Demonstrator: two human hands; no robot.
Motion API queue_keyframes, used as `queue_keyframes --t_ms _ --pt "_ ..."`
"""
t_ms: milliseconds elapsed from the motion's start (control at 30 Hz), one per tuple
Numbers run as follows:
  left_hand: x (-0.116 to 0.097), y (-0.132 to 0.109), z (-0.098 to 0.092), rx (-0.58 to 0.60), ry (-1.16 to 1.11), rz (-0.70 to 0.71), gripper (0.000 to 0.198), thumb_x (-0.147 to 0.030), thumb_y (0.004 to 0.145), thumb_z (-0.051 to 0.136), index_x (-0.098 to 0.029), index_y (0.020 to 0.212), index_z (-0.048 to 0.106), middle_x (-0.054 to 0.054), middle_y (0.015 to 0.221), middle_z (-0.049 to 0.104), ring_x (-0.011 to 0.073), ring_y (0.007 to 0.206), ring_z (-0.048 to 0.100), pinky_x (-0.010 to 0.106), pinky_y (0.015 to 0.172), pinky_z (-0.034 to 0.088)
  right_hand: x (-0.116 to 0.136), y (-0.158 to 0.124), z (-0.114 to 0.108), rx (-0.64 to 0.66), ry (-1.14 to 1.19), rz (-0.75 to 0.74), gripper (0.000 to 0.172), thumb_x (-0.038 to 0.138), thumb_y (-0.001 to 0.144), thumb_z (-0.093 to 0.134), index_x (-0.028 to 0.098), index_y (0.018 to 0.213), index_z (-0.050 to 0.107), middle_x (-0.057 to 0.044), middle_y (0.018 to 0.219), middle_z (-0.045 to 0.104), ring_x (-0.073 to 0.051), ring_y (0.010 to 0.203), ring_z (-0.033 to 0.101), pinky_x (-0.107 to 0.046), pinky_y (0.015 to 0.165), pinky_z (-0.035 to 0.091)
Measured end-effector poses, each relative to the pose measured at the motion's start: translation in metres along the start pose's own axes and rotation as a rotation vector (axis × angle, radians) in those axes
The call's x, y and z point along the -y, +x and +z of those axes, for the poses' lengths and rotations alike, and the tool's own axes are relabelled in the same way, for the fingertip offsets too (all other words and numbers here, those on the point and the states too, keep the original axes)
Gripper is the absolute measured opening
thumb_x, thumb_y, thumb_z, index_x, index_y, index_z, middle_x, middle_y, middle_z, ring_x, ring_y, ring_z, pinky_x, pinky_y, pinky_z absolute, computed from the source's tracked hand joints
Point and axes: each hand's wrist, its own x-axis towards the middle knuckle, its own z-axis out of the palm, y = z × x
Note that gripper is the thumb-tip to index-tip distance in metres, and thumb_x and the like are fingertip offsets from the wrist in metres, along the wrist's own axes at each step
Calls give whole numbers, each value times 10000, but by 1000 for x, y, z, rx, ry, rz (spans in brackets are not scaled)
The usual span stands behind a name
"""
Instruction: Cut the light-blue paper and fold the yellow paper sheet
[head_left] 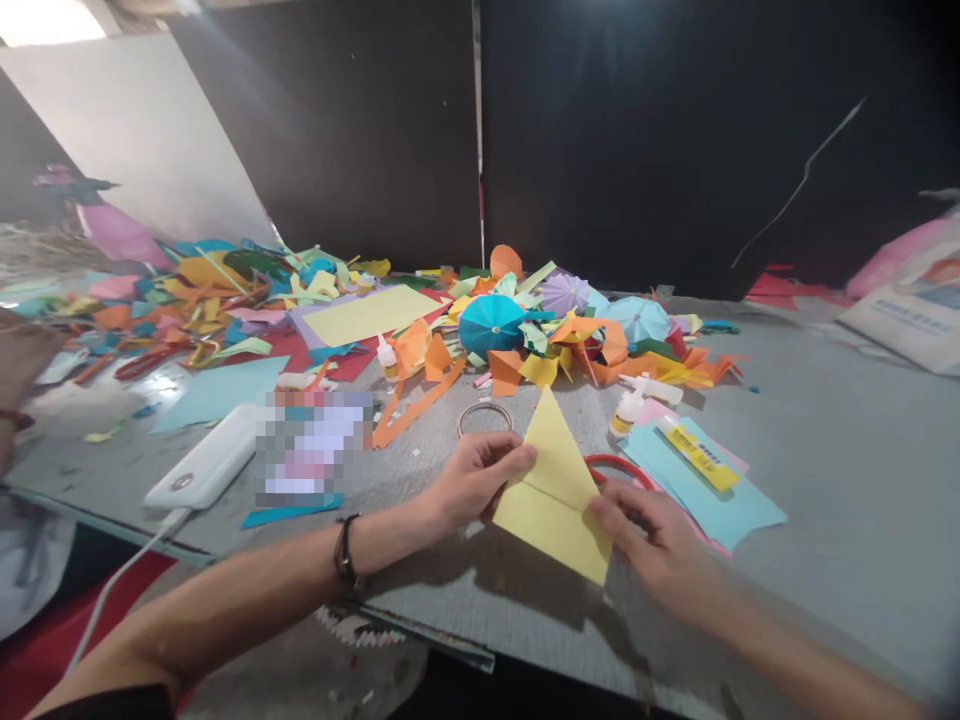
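Note:
A folded yellow paper point(559, 500), pointed at the top with a crease across its middle, is held up above the grey table. My left hand point(480, 475) pinches its left edge between thumb and fingers. On the right edge, my right hand point(641, 525) grips the paper the same way. Behind my left hand lies a round metallic ring point(485, 408). Red scissor handles point(619, 463) show partly behind the paper. To the right, a yellow glue tube point(697, 453) rests on light blue paper point(750, 508), near a small glue bottle point(627, 410).
Colourful paper scraps point(506, 370) and folded paper rounds point(493, 324) line the back of the table point(840, 450). At left are a white power bank point(214, 455) with a cable and a blurred-out rectangle point(315, 445). Another person's hand point(22, 360) shows at the far left.

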Motion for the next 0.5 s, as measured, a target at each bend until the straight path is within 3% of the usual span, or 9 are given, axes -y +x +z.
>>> queue_keyframes --t_ms 133,267,367,500 --pt "-1 -2 -2 149 41 -19 487 -617 871 736 -165 752 602 -75 402 456 57 312 358 182 346 250 -9 1 0 -257 2 20 492 658 1016 459 228 793 538 10 690 478 -163 618 454 -274 540 369" --pt "2 -2 -3 284 90 -77 515 -640 859 733 -130 810 680 -46 399 499 75 302 394 194 320 258 -9 3 -1 -298 19 50 446 639 985 550 222 832 593 -3 690 554 -168 611 507 -271 529 395" --pt "6 -1 -2 276 108 -86 550 -667 867 706 -154 690 617 -30 399 509 74 294 407 192 306 262 -9 3 -1 -306 24 28 406 610 951 635 215 855 621 -24 739 621 -167 622 552 -273 544 426" --pt "6 1 0 159 77 -119 605 -709 904 618 -193 615 494 -33 407 511 69 300 430 175 311 302 -13 4 1 -342 -5 -11 364 560 964 652 214 854 632 -44 807 688 -166 643 595 -279 567 451"
